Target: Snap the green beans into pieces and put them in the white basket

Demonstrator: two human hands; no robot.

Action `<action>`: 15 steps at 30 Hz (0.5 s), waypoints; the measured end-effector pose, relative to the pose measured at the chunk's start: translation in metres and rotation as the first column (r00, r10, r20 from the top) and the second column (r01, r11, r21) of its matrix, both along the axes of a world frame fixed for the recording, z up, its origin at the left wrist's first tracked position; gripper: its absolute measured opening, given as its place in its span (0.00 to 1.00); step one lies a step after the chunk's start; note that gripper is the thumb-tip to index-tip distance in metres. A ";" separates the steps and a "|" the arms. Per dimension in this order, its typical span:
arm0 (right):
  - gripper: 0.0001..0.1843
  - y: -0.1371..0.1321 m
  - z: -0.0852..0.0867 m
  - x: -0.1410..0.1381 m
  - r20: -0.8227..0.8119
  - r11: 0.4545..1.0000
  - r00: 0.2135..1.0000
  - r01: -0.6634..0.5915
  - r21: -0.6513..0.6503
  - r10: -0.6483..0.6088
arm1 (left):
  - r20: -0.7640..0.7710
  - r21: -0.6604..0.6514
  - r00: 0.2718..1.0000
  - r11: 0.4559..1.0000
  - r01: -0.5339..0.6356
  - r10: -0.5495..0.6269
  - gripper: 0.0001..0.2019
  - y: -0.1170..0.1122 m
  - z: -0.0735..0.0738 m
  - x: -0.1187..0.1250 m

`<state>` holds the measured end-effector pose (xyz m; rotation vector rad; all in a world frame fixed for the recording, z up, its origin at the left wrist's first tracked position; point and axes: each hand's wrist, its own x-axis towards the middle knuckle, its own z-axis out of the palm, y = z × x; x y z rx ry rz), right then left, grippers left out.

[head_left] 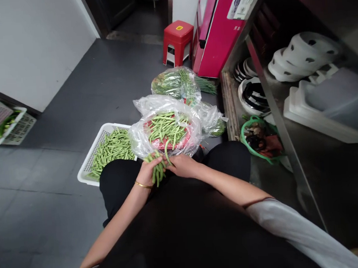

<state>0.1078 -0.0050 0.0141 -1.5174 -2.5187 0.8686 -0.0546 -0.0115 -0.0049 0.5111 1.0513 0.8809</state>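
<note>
I sit with a black apron over my lap. My left hand [147, 172], with a gold bangle on its wrist, is closed round a bunch of green beans [157, 165] that stick out towards my knees. My right hand [183, 165] lies against the same bunch, its fingers curled at one bean. Just beyond both hands stands a red bowl lined with a clear plastic bag [142, 137], heaped with more green beans [166, 129]. To the left of it, a white slotted basket [89, 159] on the floor holds a pile of cut beans.
More bagged long beans [175, 84] lie on the grey floor behind the bowl. A red stool [177, 41] and a pink cabinet [217, 36] stand further back. A steel shelf [289, 113] on the right carries white trays and bowls. A green basket [261, 140] is beside my right knee.
</note>
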 end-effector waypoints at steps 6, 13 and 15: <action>0.12 0.003 0.006 0.004 -0.029 0.989 0.997 -0.079 -0.128 0.076 | -0.196 0.037 0.980 0.999 -0.015 0.022 0.16 0.001 0.005 0.013; 0.13 0.020 0.036 0.035 -0.098 0.994 0.992 0.082 0.073 -0.074 | -0.112 0.033 0.953 0.958 0.286 -0.281 0.12 -0.001 0.011 0.004; 0.12 0.022 0.037 0.036 -0.097 0.992 0.994 0.052 0.111 -0.042 | -0.125 0.019 0.942 0.949 0.316 -0.311 0.12 -0.004 0.012 0.004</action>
